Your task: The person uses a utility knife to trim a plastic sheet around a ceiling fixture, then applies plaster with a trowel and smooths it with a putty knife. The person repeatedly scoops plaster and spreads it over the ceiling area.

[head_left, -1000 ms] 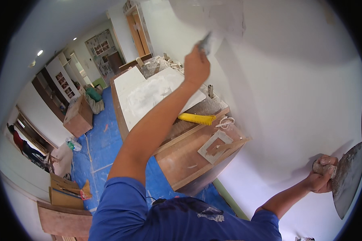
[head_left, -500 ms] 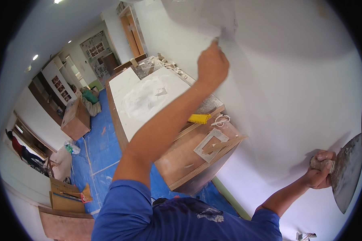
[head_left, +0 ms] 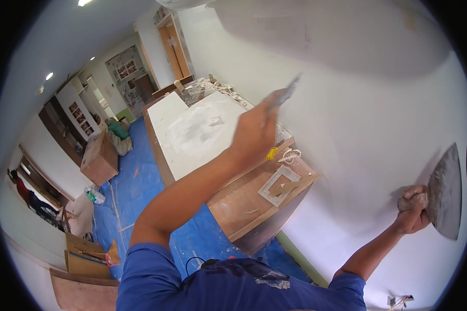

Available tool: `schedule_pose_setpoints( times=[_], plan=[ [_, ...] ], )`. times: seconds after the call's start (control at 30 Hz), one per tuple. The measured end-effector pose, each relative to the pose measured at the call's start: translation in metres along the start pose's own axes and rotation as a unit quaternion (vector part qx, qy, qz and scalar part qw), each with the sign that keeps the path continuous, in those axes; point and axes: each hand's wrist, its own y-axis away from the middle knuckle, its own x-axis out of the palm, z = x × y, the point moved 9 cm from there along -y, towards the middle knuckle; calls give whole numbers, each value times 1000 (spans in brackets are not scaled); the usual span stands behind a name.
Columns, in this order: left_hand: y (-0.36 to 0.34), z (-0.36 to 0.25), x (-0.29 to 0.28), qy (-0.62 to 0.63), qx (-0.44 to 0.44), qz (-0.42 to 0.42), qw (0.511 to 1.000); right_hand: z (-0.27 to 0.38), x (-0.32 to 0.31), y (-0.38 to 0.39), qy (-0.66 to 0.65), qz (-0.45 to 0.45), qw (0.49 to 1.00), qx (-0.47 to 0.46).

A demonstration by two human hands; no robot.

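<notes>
Left hand (head_left: pixel 254 127): fingers closed round a slim grey metal-looking blade (head_left: pixel 289 92), with no visible gap; motion blur hides exactly how they sit.
Slim blade: juts up and to the right out of that grip, beside the off-white, patchily shaded wall (head_left: pixel 347 140); whether it touches, I cannot tell.
Right hand (head_left: pixel 414 208): folded firmly, holding a broad grey metal plate with a curved outer edge (head_left: pixel 446 192).
Broad plate: just right of this grip, tilted on edge, its face smeared.
White board: a large flat white board (head_left: pixel 163 107) with whitish-grey smears lies left of the left grip.
Yellow piece: a small visible part of a bright yellow object (head_left: pixel 271 153) shows just below the left grip.
Wooden box: a reddish-brown wooden box (head_left: pixel 231 207) stands lower down, bearing a pale rectangular frame (head_left: pixel 271 182).
Step in hand: seemingly handling both tools near the wall, the left one on the move.
Next move: would call for a steady left wrist, the blade's edge controlled, and the plate held clear.
</notes>
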Motion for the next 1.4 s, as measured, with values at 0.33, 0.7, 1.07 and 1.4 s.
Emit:
schedule_pose_setpoints(
  times=[0.33, 0.7, 1.07, 1.4],
  plan=[
    [108, -19, -86, 60, -53, -20, 997, 24, 204, 160, -360, 237, 719, 545],
    [199, 38, -197, 101, -72, -227, 966, -21, 302, 96, -29, 508, 785, 353],
    [198, 93, -191, 183, -197, 33, 963, -107, 625, 148, 375, 762, 520, -92],
    [202, 110, -193, 262, -289, 30, 920, -97, 661, 199, 464, 793, 348, -187]
  ],
)
